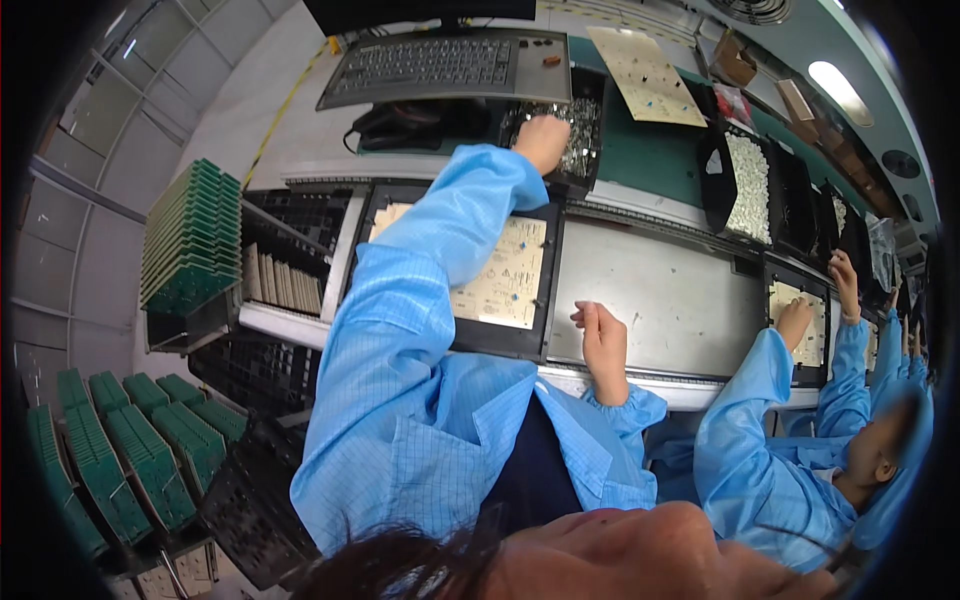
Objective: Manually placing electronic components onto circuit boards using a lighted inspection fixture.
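My left hand (543, 143) reaches over a black bin of small metallic parts (578, 150), its fingers bent down and closed; their tips are hidden. Below that sleeve lies a cream circuit board (508, 285) with a few small blue components, set in a black carrier frame (545, 330) on the line. My forearm covers part of the board. Right of the carrier, my right hand (604, 345) hovers over a bare metal stretch of the line (650, 300). Its fingers are curled together, and whatever they may hold is too small to make out.
Behind the line stand a keyboard (425, 65), another cream board (648, 78) and a bin of white parts (747, 185). Green boards (195, 240) are racked at left. At right, a co-worker's hand (795, 322) works over another framed board (812, 340).
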### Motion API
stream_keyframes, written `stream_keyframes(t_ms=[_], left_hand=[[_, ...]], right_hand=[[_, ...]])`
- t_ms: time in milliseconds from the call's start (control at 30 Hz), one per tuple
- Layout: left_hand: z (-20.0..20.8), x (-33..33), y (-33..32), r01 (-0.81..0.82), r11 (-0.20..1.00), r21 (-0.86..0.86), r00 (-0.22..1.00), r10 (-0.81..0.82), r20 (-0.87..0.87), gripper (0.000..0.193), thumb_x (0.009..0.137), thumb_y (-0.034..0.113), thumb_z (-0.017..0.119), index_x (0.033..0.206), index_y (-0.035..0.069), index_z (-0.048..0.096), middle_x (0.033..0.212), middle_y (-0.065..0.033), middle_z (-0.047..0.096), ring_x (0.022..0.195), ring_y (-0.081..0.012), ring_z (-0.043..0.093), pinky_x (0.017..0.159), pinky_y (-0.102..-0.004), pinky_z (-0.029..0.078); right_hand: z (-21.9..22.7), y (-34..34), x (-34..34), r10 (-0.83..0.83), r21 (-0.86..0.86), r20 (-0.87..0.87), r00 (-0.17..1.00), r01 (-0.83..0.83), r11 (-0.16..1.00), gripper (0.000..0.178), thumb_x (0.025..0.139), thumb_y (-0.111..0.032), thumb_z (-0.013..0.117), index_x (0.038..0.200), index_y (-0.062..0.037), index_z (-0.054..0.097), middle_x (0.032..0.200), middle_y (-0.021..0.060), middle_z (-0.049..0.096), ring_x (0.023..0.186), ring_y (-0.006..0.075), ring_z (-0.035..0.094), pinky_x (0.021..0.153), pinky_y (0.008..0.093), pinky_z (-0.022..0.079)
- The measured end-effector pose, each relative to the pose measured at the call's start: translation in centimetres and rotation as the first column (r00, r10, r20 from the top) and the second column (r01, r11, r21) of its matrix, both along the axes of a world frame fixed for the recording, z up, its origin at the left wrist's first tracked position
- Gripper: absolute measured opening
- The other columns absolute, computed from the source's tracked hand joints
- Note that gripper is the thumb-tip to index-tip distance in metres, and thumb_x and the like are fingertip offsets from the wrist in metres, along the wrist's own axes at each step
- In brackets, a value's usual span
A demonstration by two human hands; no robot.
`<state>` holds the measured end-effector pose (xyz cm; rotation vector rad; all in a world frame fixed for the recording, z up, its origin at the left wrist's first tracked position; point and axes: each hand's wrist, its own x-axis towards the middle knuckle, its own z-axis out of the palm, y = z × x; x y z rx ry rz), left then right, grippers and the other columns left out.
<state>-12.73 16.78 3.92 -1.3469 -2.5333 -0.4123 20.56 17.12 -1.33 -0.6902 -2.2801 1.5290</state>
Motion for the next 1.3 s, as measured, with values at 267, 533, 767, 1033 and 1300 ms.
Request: stream_keyframes(t_ms=[267, 533, 767, 1033, 1300], left_hand=[[-1.1, -0.4, -1.5, 0.028, 0.999, 0.028, 0.991, -0.032, 0.129, 0.019, 0.079, -0.001, 0.059, 0.093, 0.002, 0.072, 0.091, -0.0227, 0.069, 0.090, -0.0387, 0.067, 0.082, -0.0458, 0.054], [0.3, 0.8, -3.8, 0.179, 0.935, 0.306, 0.952, -0.243, 0.187, 0.013, 0.080, 0.004, 0.066, 0.090, 0.001, 0.073, 0.083, -0.0193, 0.069, 0.082, -0.0353, 0.068, 0.075, -0.0398, 0.054], [2.3, 6.1, -11.8, 0.270, 0.959, 0.090, 0.613, -0.243, 0.752, 0.015, 0.080, 0.005, 0.073, 0.093, -0.002, 0.074, 0.079, -0.0094, 0.073, 0.064, -0.0127, 0.067, 0.059, -0.0274, 0.054], [-0.1, 7.9, -15.7, 0.088, 0.996, -0.022, 0.358, -0.011, 0.934, 0.015, 0.086, 0.004, 0.069, 0.099, -0.003, 0.072, 0.081, -0.0095, 0.072, 0.065, -0.0098, 0.067, 0.061, -0.0228, 0.056], [-1.3, 6.4, -17.0, 0.020, 0.987, 0.158, 0.399, -0.153, 0.904, 0.013, 0.086, 0.005, 0.067, 0.094, -0.003, 0.072, 0.075, -0.0082, 0.070, 0.063, -0.0097, 0.062, 0.058, -0.0251, 0.052]], right_hand=[[0.2, -0.6, -0.1, -0.002, -0.077, 0.012, 1.000, 0.003, 0.997, 0.040, 0.105, -0.026, 0.045, 0.102, 0.0070, 0.067, 0.081, 0.0121, 0.069, 0.075, 0.0158, 0.063, 0.071, 0.0290, 0.051], [-0.1, -0.2, 0.1, -0.039, -0.080, -0.028, 0.999, 0.037, 0.996, 0.041, 0.104, -0.027, 0.046, 0.099, 0.0074, 0.067, 0.080, 0.0100, 0.068, 0.074, 0.0142, 0.061, 0.070, 0.0281, 0.049], [0.4, -0.3, 0.0, -0.079, -0.098, -0.043, 0.996, 0.075, 0.992, 0.042, 0.105, -0.028, 0.046, 0.100, 0.0071, 0.068, 0.080, 0.0099, 0.069, 0.074, 0.0136, 0.060, 0.070, 0.0275, 0.049], [1.1, -1.0, -1.1, -0.059, 0.014, -0.026, 0.998, 0.060, 0.998, 0.032, 0.102, -0.023, 0.051, 0.101, 0.0034, 0.069, 0.080, 0.0102, 0.069, 0.072, 0.0132, 0.061, 0.068, 0.0272, 0.049], [2.5, -1.1, -8.6, 0.373, 0.471, -0.082, 0.924, -0.294, 0.832, 0.015, 0.083, -0.007, 0.066, 0.095, 0.0014, 0.068, 0.090, 0.0190, 0.066, 0.080, 0.0356, 0.063, 0.073, 0.0397, 0.051]])
